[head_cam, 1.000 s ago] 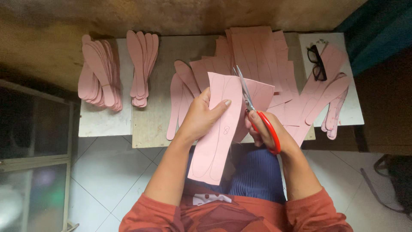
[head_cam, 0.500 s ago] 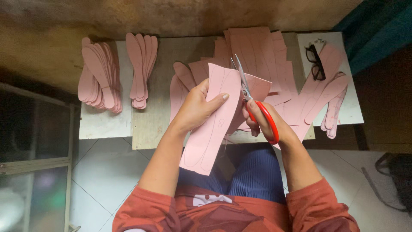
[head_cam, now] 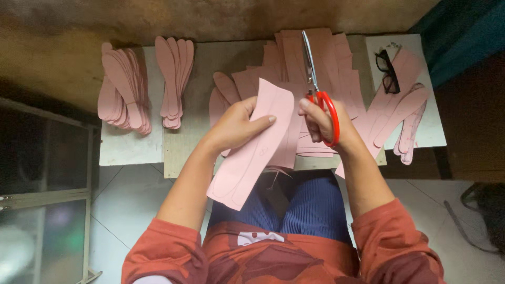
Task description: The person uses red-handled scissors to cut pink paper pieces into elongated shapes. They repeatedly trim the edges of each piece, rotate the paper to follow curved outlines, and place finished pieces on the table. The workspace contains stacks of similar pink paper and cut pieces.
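My left hand (head_cam: 239, 125) grips a long pink sheet (head_cam: 252, 152) with a sole outline drawn on it, held tilted over my lap. My right hand (head_cam: 322, 122) holds red-handled scissors (head_cam: 315, 84), the blades pointing away from me and closed, just right of the sheet's top edge. Under both hands lies a heap of pink sheets (head_cam: 321, 52) on a low table (head_cam: 184, 152).
Two stacks of cut pink sole shapes sit at the left, one (head_cam: 122, 89) far left and one (head_cam: 174, 79) beside it. Black glasses (head_cam: 388, 71) and more sole shapes (head_cam: 405, 113) lie on the white board at the right. Tiled floor shows below.
The scissors have come out of the sheet and lifted away with blades now pointing straight ahead. The sheet in my left hand has swung down and left.
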